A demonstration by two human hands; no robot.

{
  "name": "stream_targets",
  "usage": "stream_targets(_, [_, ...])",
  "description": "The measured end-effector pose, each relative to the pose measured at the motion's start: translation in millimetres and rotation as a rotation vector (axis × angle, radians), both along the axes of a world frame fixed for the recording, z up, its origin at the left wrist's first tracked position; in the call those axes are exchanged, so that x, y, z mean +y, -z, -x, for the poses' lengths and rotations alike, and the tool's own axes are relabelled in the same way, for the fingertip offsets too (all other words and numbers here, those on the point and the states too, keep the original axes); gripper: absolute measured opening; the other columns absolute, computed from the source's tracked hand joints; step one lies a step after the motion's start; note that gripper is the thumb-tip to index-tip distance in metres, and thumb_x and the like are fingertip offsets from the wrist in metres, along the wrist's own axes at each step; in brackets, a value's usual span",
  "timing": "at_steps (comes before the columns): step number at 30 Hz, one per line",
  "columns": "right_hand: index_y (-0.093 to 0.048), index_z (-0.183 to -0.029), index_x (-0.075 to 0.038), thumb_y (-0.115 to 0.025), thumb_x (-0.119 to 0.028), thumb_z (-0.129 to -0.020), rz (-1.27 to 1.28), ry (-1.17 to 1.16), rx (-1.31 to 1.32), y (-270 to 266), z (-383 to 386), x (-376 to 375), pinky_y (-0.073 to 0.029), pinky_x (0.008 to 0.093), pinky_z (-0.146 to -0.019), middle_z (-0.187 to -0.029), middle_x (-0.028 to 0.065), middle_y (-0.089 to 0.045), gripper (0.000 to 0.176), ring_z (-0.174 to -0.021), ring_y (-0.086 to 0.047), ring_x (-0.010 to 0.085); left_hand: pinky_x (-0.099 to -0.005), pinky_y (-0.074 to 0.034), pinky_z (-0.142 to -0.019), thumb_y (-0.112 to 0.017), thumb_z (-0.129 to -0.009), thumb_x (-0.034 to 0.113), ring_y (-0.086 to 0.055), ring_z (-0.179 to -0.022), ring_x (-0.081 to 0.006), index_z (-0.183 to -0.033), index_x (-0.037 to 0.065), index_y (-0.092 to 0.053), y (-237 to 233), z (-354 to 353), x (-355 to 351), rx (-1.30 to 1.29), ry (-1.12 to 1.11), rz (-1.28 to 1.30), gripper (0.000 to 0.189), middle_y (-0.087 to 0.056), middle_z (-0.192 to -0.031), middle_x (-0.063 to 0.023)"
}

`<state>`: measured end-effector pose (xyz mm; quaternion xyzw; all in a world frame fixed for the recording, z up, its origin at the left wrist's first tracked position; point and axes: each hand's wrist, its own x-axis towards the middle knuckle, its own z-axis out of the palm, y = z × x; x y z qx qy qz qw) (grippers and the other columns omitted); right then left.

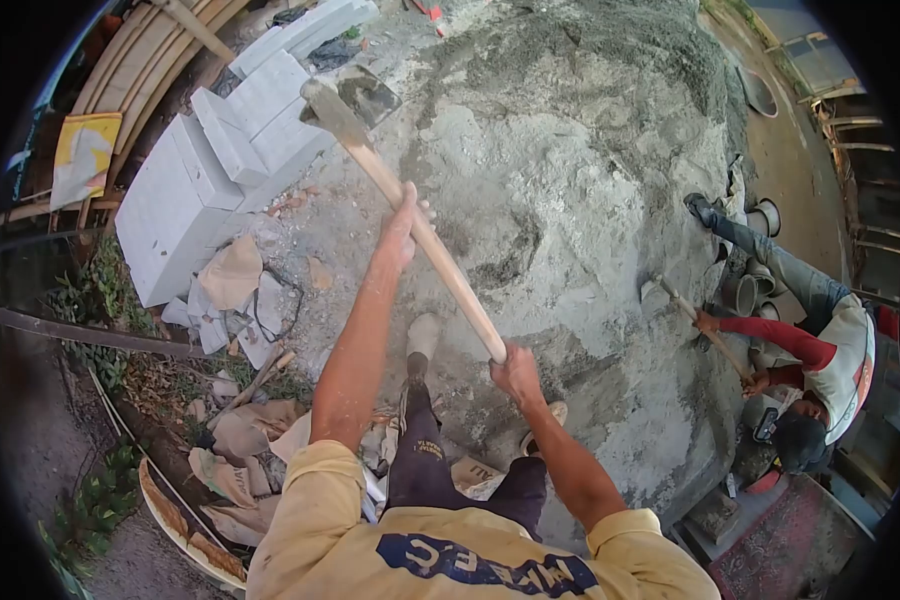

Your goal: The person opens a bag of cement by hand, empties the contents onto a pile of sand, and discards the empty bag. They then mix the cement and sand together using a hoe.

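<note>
A hoe point(450, 268) with a long wooden handle runs diagonally before me, its metal blade point(370, 97) raised at the upper left beside the pale blocks. Partway up the handle, my left hand point(402, 228) is wrapped around the wood. My right hand point(516, 374) grips the handle's lower end, close to my body. Beneath the hoe spreads a broad heap of grey, powdery sand-and-cement mix point(560, 200), darker and damper along its upper edge.
Light grey blocks point(185, 190) are stacked at left, with torn paper sacks point(240, 440) and rubble below. On the right a bent-over co-worker point(835, 360) holds another long-handled tool point(705, 325) at the heap's edge. Buckets point(740, 295) stand near that person.
</note>
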<state>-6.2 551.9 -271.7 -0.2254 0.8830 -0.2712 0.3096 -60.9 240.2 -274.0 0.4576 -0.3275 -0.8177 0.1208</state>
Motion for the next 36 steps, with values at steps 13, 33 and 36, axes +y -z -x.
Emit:
stream_targets(13, [-0.059, -0.096, -0.002, -0.05, -0.011, -0.07, -0.578, 0.171, -0.065, 80, 111, 85, -0.046, 0.0446, -0.081, -0.094, 0.0245, -0.06, 0.029, -0.091, -0.057, 0.039, -0.0633, -0.014, -0.098, -0.036, -0.071, 0.078, -0.021, -0.131, -0.0342, -0.138, 0.007, -0.02, 150, -109, 100, -0.257, 0.324, -0.273, 0.098, -0.032, -0.138, -0.0156])
stream_targets(33, [-0.058, -0.09, -0.004, -0.059, -0.009, -0.069, -0.566, -0.221, 0.16, -111, 140, 257, -0.048, 0.0446, -0.074, -0.082, 0.02, -0.061, 0.023, -0.081, -0.059, 0.0369, -0.0506, -0.04, -0.092, -0.059, -0.082, 0.038, -0.044, -0.111, -0.0345, -0.127, 0.0, -0.022, 164, 61, 311, 0.036, -0.015, -0.597, 0.07, -0.042, -0.119, -0.0197])
stream_targets(36, [-0.056, -0.092, -0.006, -0.06, -0.009, -0.068, -0.652, -0.083, 0.036, -138, 68, 328, -0.047, 0.0452, -0.074, -0.079, 0.0204, -0.06, 0.024, -0.081, -0.059, 0.0373, -0.0467, -0.046, -0.082, -0.061, -0.081, 0.016, -0.05, -0.093, -0.029, -0.11, 0.001, -0.038, 188, 30, 385, -0.009, -0.042, -0.683, 0.04, -0.047, -0.099, -0.0139])
